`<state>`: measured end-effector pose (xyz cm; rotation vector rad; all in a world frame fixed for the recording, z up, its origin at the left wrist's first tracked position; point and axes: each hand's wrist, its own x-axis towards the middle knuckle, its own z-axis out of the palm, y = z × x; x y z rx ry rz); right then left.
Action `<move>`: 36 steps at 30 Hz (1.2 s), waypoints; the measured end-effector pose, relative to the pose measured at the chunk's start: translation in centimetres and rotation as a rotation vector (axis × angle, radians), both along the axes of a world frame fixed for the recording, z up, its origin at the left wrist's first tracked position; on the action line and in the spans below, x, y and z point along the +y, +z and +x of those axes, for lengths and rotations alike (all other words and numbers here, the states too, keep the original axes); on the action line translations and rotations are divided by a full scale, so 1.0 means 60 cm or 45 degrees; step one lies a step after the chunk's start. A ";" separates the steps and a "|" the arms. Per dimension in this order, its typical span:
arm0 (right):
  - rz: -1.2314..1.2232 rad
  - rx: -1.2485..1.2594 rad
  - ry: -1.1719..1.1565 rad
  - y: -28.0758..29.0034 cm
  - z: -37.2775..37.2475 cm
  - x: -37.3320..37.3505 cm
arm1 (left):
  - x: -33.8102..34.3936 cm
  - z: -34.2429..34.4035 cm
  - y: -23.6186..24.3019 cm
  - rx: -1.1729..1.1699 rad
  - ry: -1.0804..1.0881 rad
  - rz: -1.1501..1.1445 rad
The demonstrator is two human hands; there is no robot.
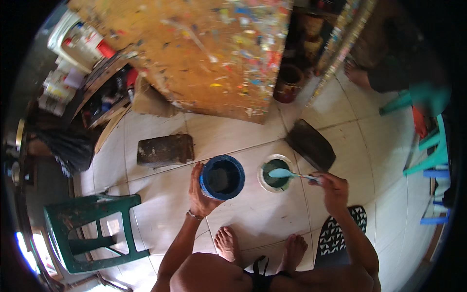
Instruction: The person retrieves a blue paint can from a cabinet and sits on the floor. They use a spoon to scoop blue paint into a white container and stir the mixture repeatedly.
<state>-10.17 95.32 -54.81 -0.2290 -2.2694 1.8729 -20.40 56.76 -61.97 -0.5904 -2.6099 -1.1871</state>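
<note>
My left hand (202, 195) is closed round the side of a blue tub (206, 182), whose dark inside faces up. In my right hand (332, 191) is a spoon (280, 173), pinched by its handle. Its pale blue bowl hangs over a white-rimmed pot (265, 183) with dark green contents, probably paint. Whether the spoon touches those contents, I cannot tell. The pot appears to stand on the tiled floor, to the right of the blue tub.
Two dark blocks (165, 150) (311, 146) lie beyond the pots. A paint-spattered board (204, 58) leans at the back. A green plastic stool (92, 233) stands left; a patterned black mat (343, 228) lies right. Another person's foot (357, 74) shows at the upper right.
</note>
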 end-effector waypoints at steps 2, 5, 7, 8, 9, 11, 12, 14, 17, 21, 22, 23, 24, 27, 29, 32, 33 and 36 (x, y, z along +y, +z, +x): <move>0.316 -0.020 0.135 0.007 0.005 -0.005 | 0.011 -0.007 0.028 0.116 -0.087 -0.099; 0.364 0.145 0.125 0.015 0.007 -0.013 | 0.035 -0.018 0.065 0.167 -0.124 -0.122; 0.468 0.175 0.181 0.015 0.006 -0.014 | 0.053 -0.020 0.084 0.181 -0.163 -0.151; 0.469 0.214 0.185 0.013 0.005 -0.015 | 0.061 -0.025 0.091 0.172 -0.162 -0.172; 0.461 0.232 0.204 0.010 0.006 -0.015 | 0.067 -0.025 0.098 0.190 -0.179 -0.186; 0.457 0.271 0.196 0.003 0.010 -0.016 | 0.077 -0.027 0.108 0.177 -0.214 -0.220; 0.466 0.303 0.174 0.000 0.012 -0.014 | 0.082 -0.030 0.111 0.198 -0.225 -0.239; 0.190 0.203 0.036 -0.008 0.018 -0.013 | 0.086 -0.028 0.116 0.219 -0.253 -0.258; -0.601 -0.062 -0.272 -0.015 0.015 0.001 | 0.095 -0.026 0.119 0.195 -0.277 -0.266; -0.763 -0.104 -0.366 -0.012 0.014 0.024 | 0.108 -0.031 0.120 0.329 -0.359 -0.357; -0.735 -0.121 -0.351 -0.009 0.015 0.026 | 0.110 -0.034 0.121 0.369 -0.377 -0.390; -0.766 -0.113 -0.347 -0.006 0.016 0.027 | 0.113 -0.036 0.121 0.405 -0.391 -0.407; -0.851 -0.110 -0.337 -0.003 0.018 0.025 | 0.114 -0.039 0.122 0.403 -0.399 -0.418; -0.944 -0.054 -0.333 0.007 0.021 0.021 | 0.116 -0.041 0.123 0.393 -0.407 -0.410; -0.883 -0.095 -0.325 0.013 0.020 0.020 | 0.114 -0.041 0.124 0.434 -0.385 -0.451; -0.903 -0.086 -0.310 0.023 0.021 0.020 | 0.113 -0.042 0.121 0.489 -0.368 -0.457; -0.920 -0.062 -0.320 0.026 0.021 0.017 | 0.113 -0.042 0.120 0.505 -0.363 -0.436; -0.848 -0.061 -0.245 0.034 0.018 0.001 | 0.115 -0.044 0.118 0.539 -0.357 -0.421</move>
